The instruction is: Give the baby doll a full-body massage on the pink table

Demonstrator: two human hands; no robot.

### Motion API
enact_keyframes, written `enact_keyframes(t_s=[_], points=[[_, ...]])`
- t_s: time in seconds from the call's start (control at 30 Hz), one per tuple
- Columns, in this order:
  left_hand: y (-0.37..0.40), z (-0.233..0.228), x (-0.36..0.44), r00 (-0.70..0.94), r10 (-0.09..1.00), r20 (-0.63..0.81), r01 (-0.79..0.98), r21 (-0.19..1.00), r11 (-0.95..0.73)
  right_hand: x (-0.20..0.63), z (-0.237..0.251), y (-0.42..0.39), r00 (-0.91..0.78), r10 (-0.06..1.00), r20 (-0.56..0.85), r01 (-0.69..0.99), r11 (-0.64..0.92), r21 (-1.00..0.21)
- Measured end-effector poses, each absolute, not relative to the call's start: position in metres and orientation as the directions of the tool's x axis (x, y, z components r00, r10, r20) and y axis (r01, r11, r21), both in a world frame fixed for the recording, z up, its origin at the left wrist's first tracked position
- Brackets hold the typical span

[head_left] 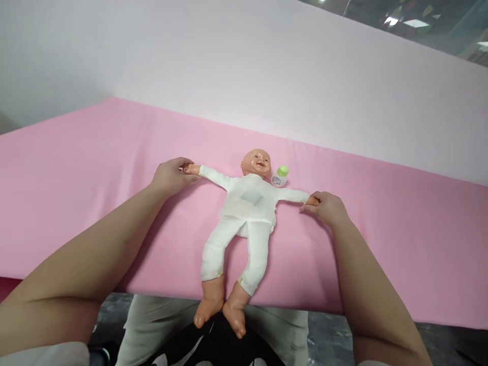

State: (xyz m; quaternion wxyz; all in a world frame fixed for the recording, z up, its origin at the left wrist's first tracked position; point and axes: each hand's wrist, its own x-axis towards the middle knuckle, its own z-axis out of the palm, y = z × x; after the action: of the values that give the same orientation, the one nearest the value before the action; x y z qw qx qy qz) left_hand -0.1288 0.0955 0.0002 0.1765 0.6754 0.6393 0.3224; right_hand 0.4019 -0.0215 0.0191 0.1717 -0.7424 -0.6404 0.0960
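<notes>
A baby doll [249,198] in a white top and white leggings lies on its back, its arms stretched out sideways. My left hand [173,175] is closed around the doll's hand at the left of the view. On the other side, my right hand [328,207] grips the doll's other hand between thumb and fingers. The doll's bare feet hang past the table's front edge. Beside its head and shoulder lies a small clear bottle [279,179] with a green cap, apart from both my hands.
The doll lies on a table with a pink cover [400,244], whose front edge runs close to my body. A pale wall [244,66] rises behind the table. A dark, reflective glass surface [412,23] shows at the top right.
</notes>
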Motion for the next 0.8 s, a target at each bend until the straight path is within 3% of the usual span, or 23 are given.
enact_keyframes(t_s=[0.13, 0.2, 0.27, 0.33, 0.43, 0.8], points=[[0.087, 0.0, -0.119, -0.08, 0.983, 0.164, 0.512, 0.853, -0.1, 0.404, 0.005, -0.018, 0.237, 0.97, 0.056, 0.696, -0.129, -0.706], [0.087, -0.002, -0.116, -0.084, 0.989, 0.12, 0.366, 0.927, -0.082, 0.403, -0.002, -0.017, 0.255, 0.967, 0.019, 0.444, -0.1, -0.89], [0.089, -0.004, -0.114, -0.102, 0.992, 0.077, 0.229, 0.972, -0.052, 0.402, -0.005, -0.015, 0.275, 0.961, -0.005, 0.156, -0.05, -0.987], [0.092, -0.006, -0.112, -0.119, 0.993, 0.02, 0.124, 0.992, -0.005, 0.4, -0.005, -0.014, 0.298, 0.954, -0.023, -0.063, -0.005, -0.998], [0.095, -0.006, -0.112, -0.117, 0.992, -0.049, 0.029, 0.998, 0.053, 0.398, -0.001, -0.013, 0.293, 0.953, -0.071, -0.211, -0.008, -0.977], [0.091, -0.001, -0.112, -0.066, 0.998, -0.013, 0.096, 0.995, 0.02, 0.39, 0.001, -0.015, 0.265, 0.955, -0.13, -0.157, -0.091, -0.983]])
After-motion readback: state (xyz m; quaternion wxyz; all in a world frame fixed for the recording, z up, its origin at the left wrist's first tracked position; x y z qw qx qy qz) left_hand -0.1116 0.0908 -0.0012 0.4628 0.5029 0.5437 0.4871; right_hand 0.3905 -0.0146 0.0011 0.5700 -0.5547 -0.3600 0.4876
